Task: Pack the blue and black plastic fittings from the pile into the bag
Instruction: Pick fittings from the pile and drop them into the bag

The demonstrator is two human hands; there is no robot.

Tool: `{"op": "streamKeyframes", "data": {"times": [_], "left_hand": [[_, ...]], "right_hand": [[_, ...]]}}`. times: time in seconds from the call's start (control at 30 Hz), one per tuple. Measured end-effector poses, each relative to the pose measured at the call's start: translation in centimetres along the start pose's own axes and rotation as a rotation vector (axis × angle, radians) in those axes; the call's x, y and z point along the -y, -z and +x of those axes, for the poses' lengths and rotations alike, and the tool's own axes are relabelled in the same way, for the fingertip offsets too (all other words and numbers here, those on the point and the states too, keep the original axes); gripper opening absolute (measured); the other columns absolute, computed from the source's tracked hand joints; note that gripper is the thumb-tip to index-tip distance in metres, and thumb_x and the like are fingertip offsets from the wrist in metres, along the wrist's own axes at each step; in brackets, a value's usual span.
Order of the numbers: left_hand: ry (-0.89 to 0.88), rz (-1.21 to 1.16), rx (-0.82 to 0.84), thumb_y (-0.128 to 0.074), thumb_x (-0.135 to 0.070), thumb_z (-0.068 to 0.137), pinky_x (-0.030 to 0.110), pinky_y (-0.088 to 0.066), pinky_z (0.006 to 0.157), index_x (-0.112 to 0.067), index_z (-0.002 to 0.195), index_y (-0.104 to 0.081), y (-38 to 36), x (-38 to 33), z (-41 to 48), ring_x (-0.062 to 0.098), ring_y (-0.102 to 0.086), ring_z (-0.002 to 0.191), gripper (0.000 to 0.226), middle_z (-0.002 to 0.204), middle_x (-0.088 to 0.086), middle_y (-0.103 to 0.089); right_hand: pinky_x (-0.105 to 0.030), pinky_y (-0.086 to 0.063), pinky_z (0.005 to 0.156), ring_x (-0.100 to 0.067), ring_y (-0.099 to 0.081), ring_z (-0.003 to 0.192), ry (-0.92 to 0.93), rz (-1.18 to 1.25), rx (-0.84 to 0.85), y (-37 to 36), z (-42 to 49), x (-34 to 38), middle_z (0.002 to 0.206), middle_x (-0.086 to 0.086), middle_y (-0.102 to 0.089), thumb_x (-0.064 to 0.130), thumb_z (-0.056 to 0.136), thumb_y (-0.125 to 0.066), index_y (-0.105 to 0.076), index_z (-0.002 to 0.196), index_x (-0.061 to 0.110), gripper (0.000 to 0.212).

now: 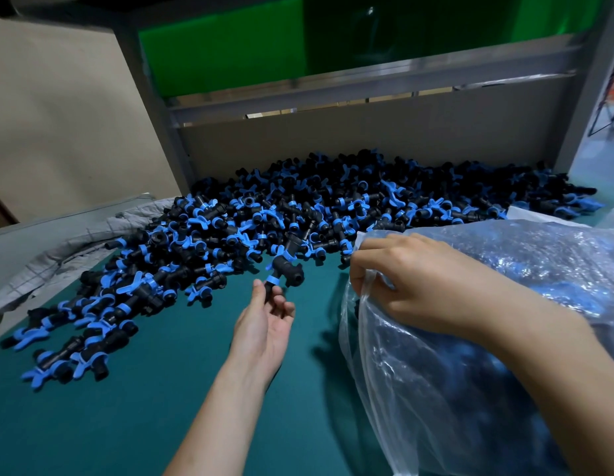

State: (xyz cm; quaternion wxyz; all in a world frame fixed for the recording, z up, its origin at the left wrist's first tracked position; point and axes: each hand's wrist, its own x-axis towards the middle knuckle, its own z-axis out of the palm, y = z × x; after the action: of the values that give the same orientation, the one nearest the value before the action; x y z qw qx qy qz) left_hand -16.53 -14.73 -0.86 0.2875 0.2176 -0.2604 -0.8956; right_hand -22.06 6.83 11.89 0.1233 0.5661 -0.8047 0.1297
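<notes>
A wide pile of blue and black plastic fittings (pixel 298 207) covers the back and left of the green table (pixel 127 424). My left hand (pixel 264 324) is raised palm up near the pile's front edge, its fingertips holding one black tee fitting with blue rings (pixel 285 269) by its lower end. My right hand (pixel 412 280) grips the rim of a clear plastic bag (pixel 453 389) at the right. The bag bulges with fittings that show dimly through the film.
A grey checked cloth (pixel 75 242) lies crumpled at the table's left edge. A grey metal frame (pixel 333 94) with a green panel (pixel 223 56) rises behind the pile. A beige wall stands at the left.
</notes>
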Motion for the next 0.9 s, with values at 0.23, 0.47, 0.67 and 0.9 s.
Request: {"op": "streamKeyframes", "data": {"times": [0.23, 0.47, 0.67, 0.9], "left_hand": [[0.017, 0.031, 0.024, -0.053, -0.019, 0.100, 0.020, -0.047, 0.057, -0.011, 0.108, -0.061, -0.1, -0.1, -0.2, 0.009, -0.053, 0.068, 0.014, 0.084, 0.004, -0.058], [-0.139, 0.192, 0.036, -0.050, 0.008, 0.095, 0.017, -0.052, 0.061, -0.008, 0.103, -0.064, -0.1, 0.5, -0.1, 0.009, -0.059, 0.065, 0.022, 0.076, 0.004, -0.060], [-0.239, 0.325, 0.040, -0.051, 0.011, 0.094, 0.016, -0.053, 0.064, -0.006, 0.100, -0.065, -0.3, 1.0, -0.3, 0.009, -0.059, 0.062, 0.023, 0.074, 0.004, -0.060], [-0.091, 0.048, 0.018, -0.038, 0.009, 0.098, 0.021, -0.048, 0.067, -0.012, 0.102, -0.061, -0.6, 0.0, -0.6, 0.009, -0.057, 0.069, 0.031, 0.083, 0.004, -0.063]], "right_hand": [[-0.009, -0.030, 0.065, 0.004, -0.037, 0.079, -0.012, 0.000, 0.010, 0.0, 0.0, 0.1, 0.089, 0.021, -0.051, 0.018, 0.087, -0.054, -0.057, 0.088, 0.034, 0.016], [-0.010, -0.027, 0.062, 0.002, -0.032, 0.084, -0.007, -0.014, 0.002, 0.0, 0.0, 0.1, 0.088, 0.021, -0.050, 0.017, 0.087, -0.053, -0.056, 0.088, 0.033, 0.017], [-0.010, -0.028, 0.063, 0.018, -0.038, 0.079, -0.008, 0.002, 0.018, 0.0, 0.0, 0.1, 0.086, 0.022, -0.049, 0.016, 0.086, -0.053, -0.056, 0.088, 0.033, 0.018], [-0.008, -0.030, 0.068, 0.020, -0.037, 0.079, -0.007, -0.001, 0.010, 0.0, 0.0, 0.2, 0.085, 0.022, -0.048, 0.016, 0.086, -0.053, -0.057, 0.088, 0.033, 0.017]]}}
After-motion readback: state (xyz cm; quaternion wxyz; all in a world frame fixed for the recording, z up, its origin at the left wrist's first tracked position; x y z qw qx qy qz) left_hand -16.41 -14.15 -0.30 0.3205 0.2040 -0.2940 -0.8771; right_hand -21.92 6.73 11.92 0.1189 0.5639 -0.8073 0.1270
